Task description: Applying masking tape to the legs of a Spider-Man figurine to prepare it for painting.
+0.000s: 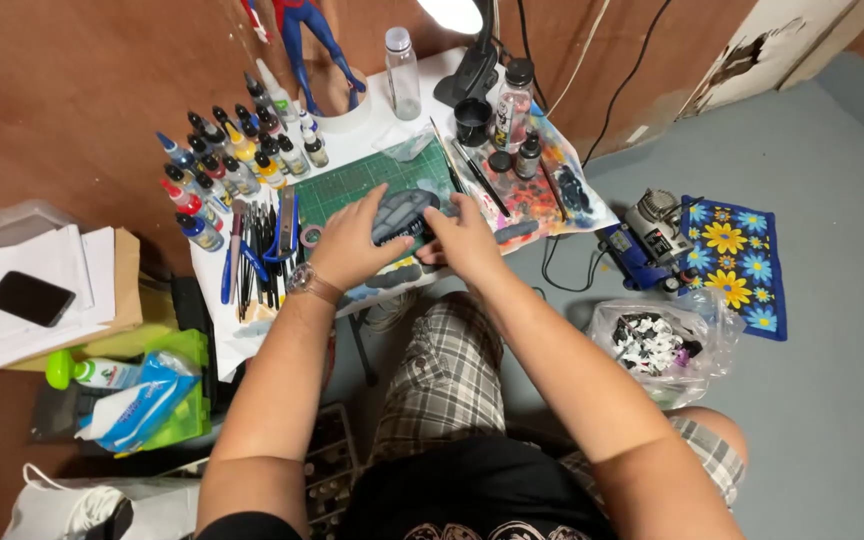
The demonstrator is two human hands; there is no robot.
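Hands (407, 240) pinch a grey part (404, 213) over the cutting mat (352, 185) (paint bottles (227, 165) crowd left).

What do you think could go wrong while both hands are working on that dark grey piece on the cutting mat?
Both hands, left hand and right hand, press the grey piece near the small table's front edge; it might slip off. The right forearm could perhaps knock the open black cup.
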